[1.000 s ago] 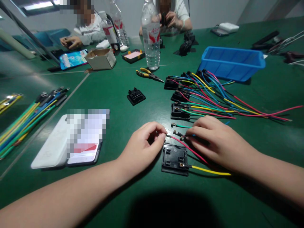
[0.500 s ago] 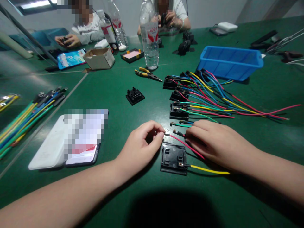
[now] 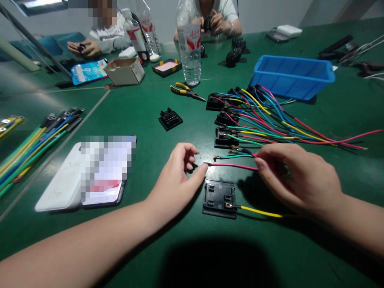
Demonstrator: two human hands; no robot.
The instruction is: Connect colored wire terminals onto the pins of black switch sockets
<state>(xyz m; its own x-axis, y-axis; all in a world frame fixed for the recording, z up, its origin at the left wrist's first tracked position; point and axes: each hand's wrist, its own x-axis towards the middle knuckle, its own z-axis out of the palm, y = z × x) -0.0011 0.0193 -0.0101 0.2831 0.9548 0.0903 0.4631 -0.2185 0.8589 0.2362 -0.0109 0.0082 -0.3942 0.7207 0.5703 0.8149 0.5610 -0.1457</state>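
My left hand (image 3: 183, 170) rests on the green table with thumb and fingers apart. Its thumb tip is at the terminal end of a red wire (image 3: 232, 165), which runs right to beneath my right hand. My right hand (image 3: 294, 172) pinches another red wire (image 3: 254, 155) with a black-sleeved end between thumb and forefinger. Beside it lies a green wire (image 3: 225, 157) with a metal terminal. Below, between my hands, a square black plastic socket part (image 3: 220, 196) lies flat, with a yellow wire (image 3: 261, 211) attached at its lower right.
Wired black parts (image 3: 225, 137) lie beyond my right hand, before a blue bin (image 3: 294, 78). Pliers (image 3: 187, 93), a loose black part (image 3: 170, 119) and a water bottle (image 3: 190, 48) stand further back. Left are phones (image 3: 109, 176) and bundled wires (image 3: 39, 144). Two people sit opposite.
My left fingers have opened from a pinch at the red wire's end. My right hand has shifted right and lifted slightly, now pinching another red wire whose end has moved right.
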